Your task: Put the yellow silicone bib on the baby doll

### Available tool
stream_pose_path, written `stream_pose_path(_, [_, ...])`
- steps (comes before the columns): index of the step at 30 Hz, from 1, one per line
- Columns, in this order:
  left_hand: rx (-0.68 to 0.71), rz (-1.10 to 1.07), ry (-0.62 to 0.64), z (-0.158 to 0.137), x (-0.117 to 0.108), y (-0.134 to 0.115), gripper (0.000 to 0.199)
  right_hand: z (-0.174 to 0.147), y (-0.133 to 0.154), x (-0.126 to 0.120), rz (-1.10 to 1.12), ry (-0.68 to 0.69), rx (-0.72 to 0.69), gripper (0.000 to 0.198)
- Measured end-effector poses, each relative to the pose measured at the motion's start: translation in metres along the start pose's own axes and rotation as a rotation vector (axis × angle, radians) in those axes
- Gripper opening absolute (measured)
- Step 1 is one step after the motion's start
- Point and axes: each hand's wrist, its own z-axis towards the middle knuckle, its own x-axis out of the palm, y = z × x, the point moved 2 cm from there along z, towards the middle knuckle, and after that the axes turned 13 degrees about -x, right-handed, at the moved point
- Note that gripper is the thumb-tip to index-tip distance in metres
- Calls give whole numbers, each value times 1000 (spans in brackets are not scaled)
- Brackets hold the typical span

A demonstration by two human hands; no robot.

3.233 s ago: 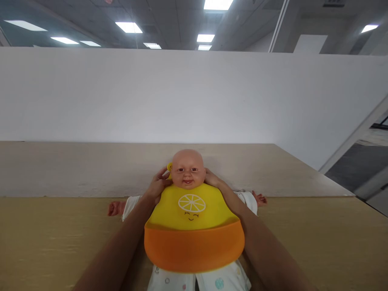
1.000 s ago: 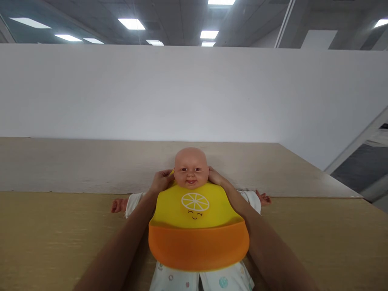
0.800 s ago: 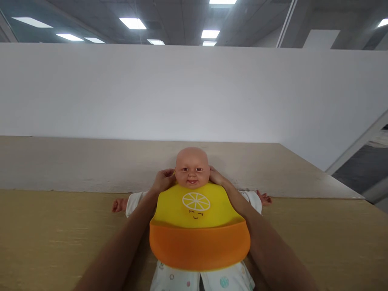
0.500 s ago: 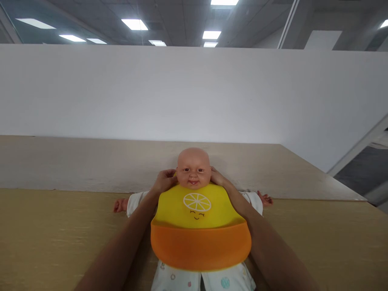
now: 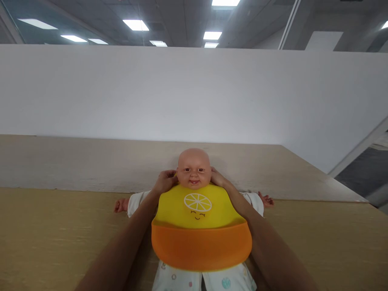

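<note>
A baby doll (image 5: 194, 163) with a bald head lies on its back, arms spread in white sleeves. Across its chest is a yellow bib (image 5: 172, 206) with a white citrus slice, a smiling face and an orange catch pocket (image 5: 201, 248). My left hand (image 5: 165, 180) is closed at the side of the doll's neck, with a bit of the yellow neck strap showing at the fingers. On the other side, my right hand (image 5: 217, 178) curls around the neck at the bib's upper edge. Both hands' fingertips are hidden behind the doll's head and neck.
The doll lies on a wooden table (image 5: 60, 234), its head over a paler board (image 5: 91, 163) along the back. A white partition (image 5: 194, 93) stands behind, with glass and ceiling lights above. The table's right edge slants away beside a dark floor (image 5: 360, 161).
Hardly anything differs. The whole view has shifted very slightly, while both hands stay at the doll's neck and the bib lies as before.
</note>
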Motion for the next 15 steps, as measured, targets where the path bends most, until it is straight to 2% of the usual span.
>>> stream_pose_path(8, [11,-78,-9,1,0,0,31,-8,-1,6,52,-85,143,13])
stream_pose_path(15, [15,-49,14,1,0,3,34,-4,-10,3,33,-64,46,17])
